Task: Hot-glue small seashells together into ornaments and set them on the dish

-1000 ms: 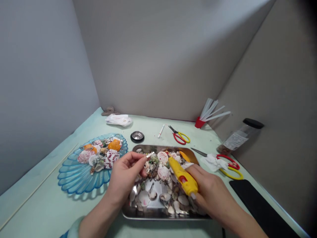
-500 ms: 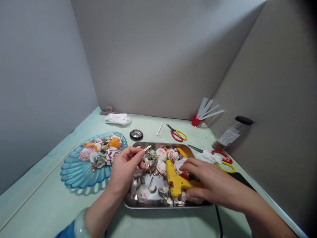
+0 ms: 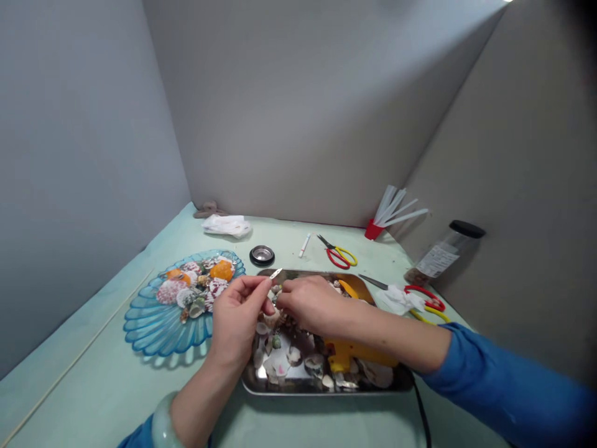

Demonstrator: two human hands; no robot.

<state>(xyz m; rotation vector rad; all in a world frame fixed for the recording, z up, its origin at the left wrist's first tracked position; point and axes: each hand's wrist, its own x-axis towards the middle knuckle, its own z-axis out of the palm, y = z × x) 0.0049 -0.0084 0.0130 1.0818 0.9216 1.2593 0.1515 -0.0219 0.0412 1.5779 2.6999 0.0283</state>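
Note:
Between thumb and fingertips, my left hand (image 3: 240,314) pinches a small silvery hair clip (image 3: 276,273), its pointed end sticking up over the far left part of the tray. Beside it, my right hand (image 3: 310,305) is over the shells, fingers drawn together; whatever they hold, if anything, is hidden. The metal tray (image 3: 326,393) holds many shells, among them a pale one (image 3: 278,366) near the front. A yellow glue gun (image 3: 342,356) lies in the tray, partly covered by my right forearm.
To the left stands a blue scalloped plate (image 3: 149,323) with decorated shells. Behind are a round metal lid (image 3: 262,254), a white marker (image 3: 305,245) and scissors (image 3: 340,255). On the right are more scissors (image 3: 424,298), tissue (image 3: 398,300), a red cup (image 3: 374,230) of glue sticks and a jar (image 3: 438,256).
My right hand has left the glue gun and moved left to the shells near my left hand, its fingers closing. The left hand keeps its pinch on the hair clip. The view has shifted slightly.

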